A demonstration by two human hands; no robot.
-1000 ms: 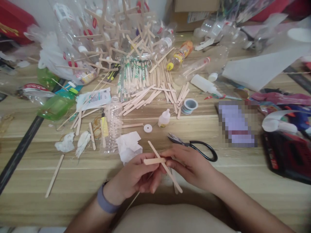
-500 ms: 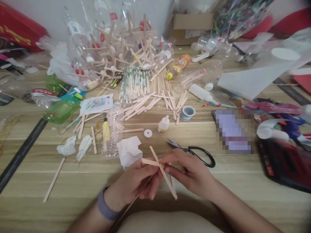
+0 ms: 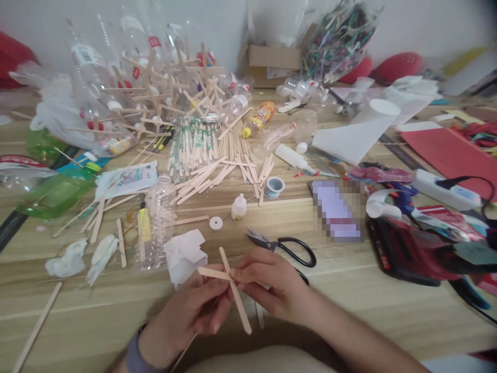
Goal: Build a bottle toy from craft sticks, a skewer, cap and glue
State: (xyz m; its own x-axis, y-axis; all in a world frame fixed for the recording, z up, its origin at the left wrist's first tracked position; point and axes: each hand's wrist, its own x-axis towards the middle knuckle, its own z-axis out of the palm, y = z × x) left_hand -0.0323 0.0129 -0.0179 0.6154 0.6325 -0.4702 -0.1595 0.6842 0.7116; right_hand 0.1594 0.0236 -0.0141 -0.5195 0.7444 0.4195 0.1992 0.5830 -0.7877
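Two flat wooden craft sticks form a cross in front of me: a long slanting stick (image 3: pixel 241 311) and a stick lying across it (image 3: pixel 213 273). My left hand (image 3: pixel 192 308) is closed on the crossed craft sticks, its thumb along the crosswise one. A thin rod (image 3: pixel 183 353) comes out below that hand; whether the fingers hold it too is hidden. My right hand (image 3: pixel 277 287) pinches the sticks near the crossing. Beyond my right hand lie black-handled scissors (image 3: pixel 297 251), partly covered by it. Crumpled white tissue (image 3: pixel 184 256) sits beyond my left hand.
A small glue bottle (image 3: pixel 239 208), a white disc (image 3: pixel 216 223) and a spool (image 3: pixel 274 187) stand ahead. Loose craft sticks (image 3: pixel 205 178) and plastic bottles (image 3: pixel 87 65) crowd the back. To the right are a pixelated flat object (image 3: pixel 336 210) and a red-black power tool (image 3: pixel 411 251).
The view has swung to the right, so everything appears shifted left and more of the table's right side shows. Both hands keep their hold on the crossed sticks.
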